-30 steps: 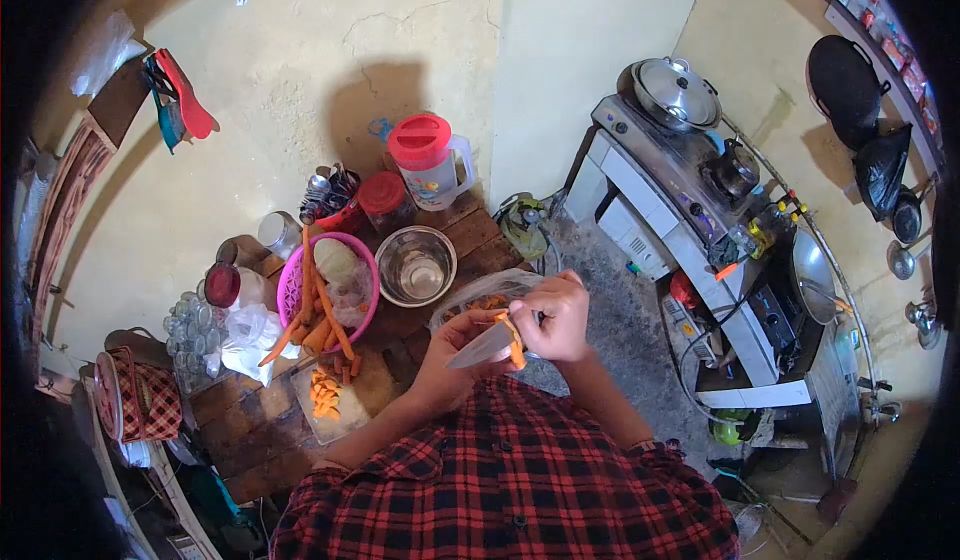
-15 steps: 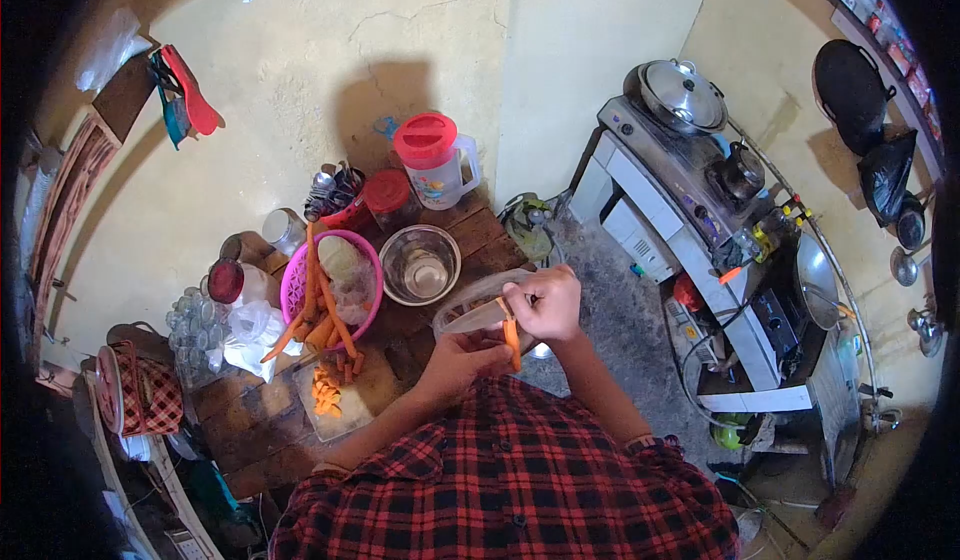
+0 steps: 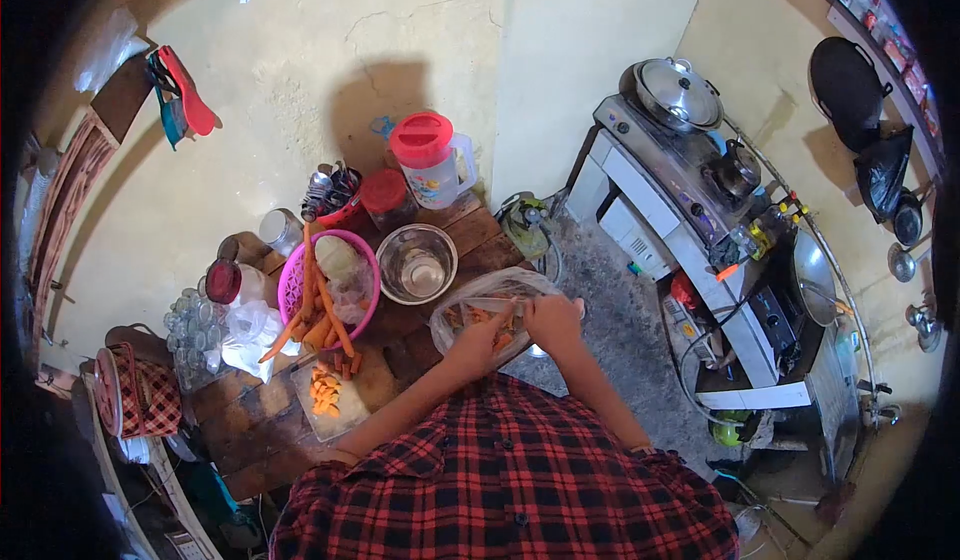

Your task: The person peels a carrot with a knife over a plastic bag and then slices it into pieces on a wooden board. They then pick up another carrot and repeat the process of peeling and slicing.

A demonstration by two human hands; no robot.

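Head view. Wooden table against a yellow wall carried a pink basket of carrots and a steel bowl. A clear plastic bag of orange scraps sat at the table's right edge. Left hand was in its mouth, right hand at its rim. Neither grip could be told.

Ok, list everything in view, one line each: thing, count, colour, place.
plastic bag: one, clear, orange pieces inside, table's near edge
steel bowl: one, silver, mid-table
basket: one, pink, left of the bowl
whole carrots: several, orange, in the basket
carrot slices: a small pile, orange, on a pale board
jug: one, clear with red lid, by the wall
jar: one, red lid, beside the jug
table: one, dark wood, left
lidded pot: one, silver, on the stove, right
left hand: at the bag's mouth, grip unclear
right hand: at the bag's right edge, grip unclear
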